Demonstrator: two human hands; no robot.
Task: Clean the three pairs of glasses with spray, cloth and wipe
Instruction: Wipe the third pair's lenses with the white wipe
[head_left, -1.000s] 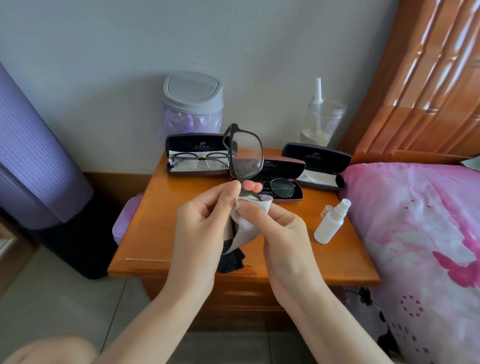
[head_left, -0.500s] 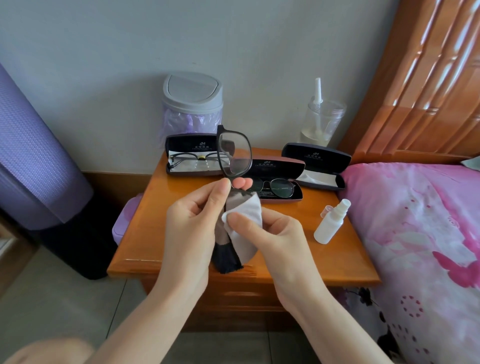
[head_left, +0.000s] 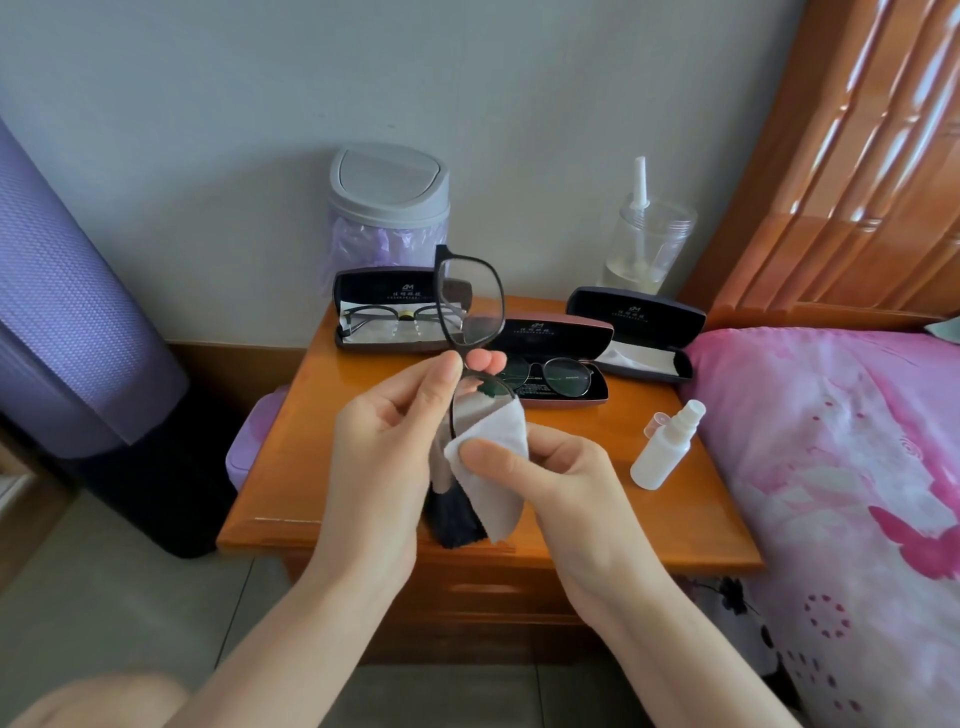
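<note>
Glasses: one pair (head_left: 470, 306) pinched in left hand (head_left: 384, 441), two cased; right hand (head_left: 563, 475) pinches one cloth (head_left: 501, 423).

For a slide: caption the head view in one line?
Left hand holds black glasses; right hand pinches a cloth around the lower lens.

My tally
I counted three pairs of glasses (head_left: 470, 306) (head_left: 402, 318) (head_left: 550, 375), three open cases (head_left: 384, 291) (head_left: 550, 332) (head_left: 636, 317), one spray bottle (head_left: 665, 452), one cap (head_left: 654, 422), one cloth (head_left: 496, 431), one lidded bin (head_left: 389, 179), one jar (head_left: 649, 244).
</note>
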